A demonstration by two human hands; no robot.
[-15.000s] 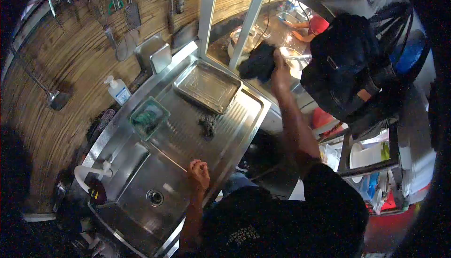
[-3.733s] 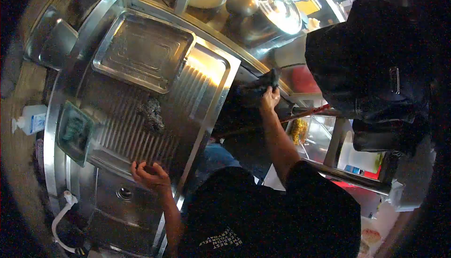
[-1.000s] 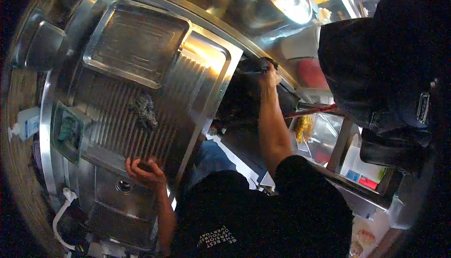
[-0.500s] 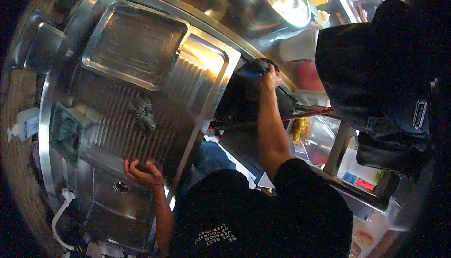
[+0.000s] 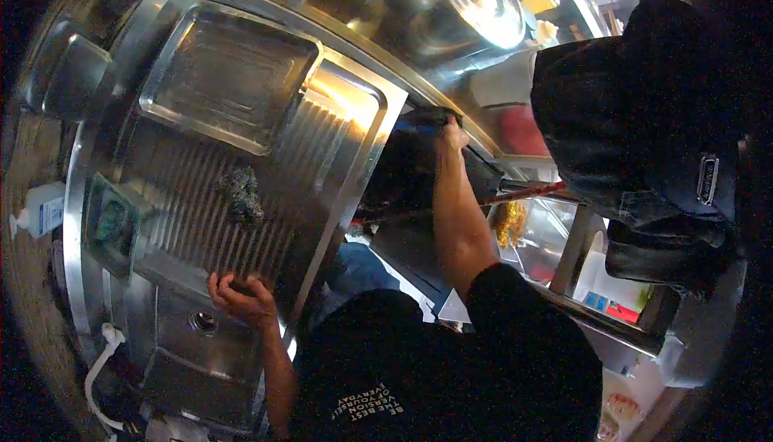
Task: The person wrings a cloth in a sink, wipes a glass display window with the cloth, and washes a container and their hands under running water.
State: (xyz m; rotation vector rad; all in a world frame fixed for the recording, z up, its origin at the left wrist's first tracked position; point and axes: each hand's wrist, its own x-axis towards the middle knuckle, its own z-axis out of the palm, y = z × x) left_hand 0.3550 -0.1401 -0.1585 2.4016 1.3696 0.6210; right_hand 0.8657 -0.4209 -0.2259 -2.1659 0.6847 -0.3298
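Note:
My right hand (image 5: pixel 453 132) reaches down beside the sink counter, its fingers closed on a black, glossy, bag-like thing (image 5: pixel 433 118). The lower part of that thing is lost in shadow. Over the front part of the sink (image 5: pixel 181 353), my left hand (image 5: pixel 241 299) hangs with loosely curled, parted fingers and holds nothing. Ahead of it, a steel wool scrubber (image 5: pixel 241 194) lies on the ridged drainboard (image 5: pixel 189 229). A shallow metal tray (image 5: pixel 233 72) rests at the far end of the board.
A greenish container (image 5: pixel 113 229) sits at the sink's left edge, near a white bottle (image 5: pixel 47 208). A white faucet (image 5: pixel 98 373) stands lower left. A reddish rod (image 5: pixel 523 193) crosses right of my arm. Dark garments (image 5: pixel 628 136) hang at the right; pots (image 5: pixel 451 15) stand behind glass.
My right hand has shifted slightly left and down with the black bag-like thing. The left hand stays nearly in place. The view has moved a little.

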